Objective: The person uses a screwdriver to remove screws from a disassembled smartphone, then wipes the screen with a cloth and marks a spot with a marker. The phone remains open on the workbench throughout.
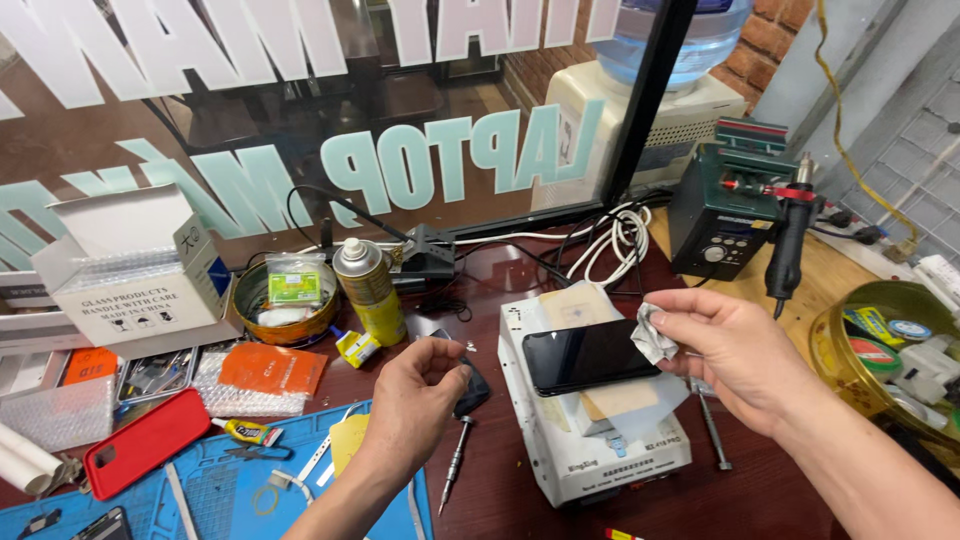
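My left hand hovers over the dark wooden desk with thumb and forefinger pinched on a small dark part. My right hand holds a crumpled white wipe between thumb and fingers, right at the end of a black phone. The phone lies screen up on a white box-shaped heating machine with paper sheets under it. A small screwdriver lies on the desk below my left hand.
A blue work mat with tools, a glue tube and a red phone case lies at the lower left. A spray can, round tin, white cardboard box, green hot-air station and a gold tin of parts ring the desk.
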